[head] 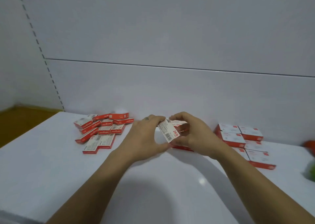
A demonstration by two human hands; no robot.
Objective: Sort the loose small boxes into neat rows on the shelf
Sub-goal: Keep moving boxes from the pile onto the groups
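Loose boxes (102,131) left, stacked boxes (242,138) right

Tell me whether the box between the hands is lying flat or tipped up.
Tipped up. The box is tilted, its barcode face toward the camera, held between the left hand and right hand.

Pale wall panels (170,36) meet a slotted upright (43,55) at left.
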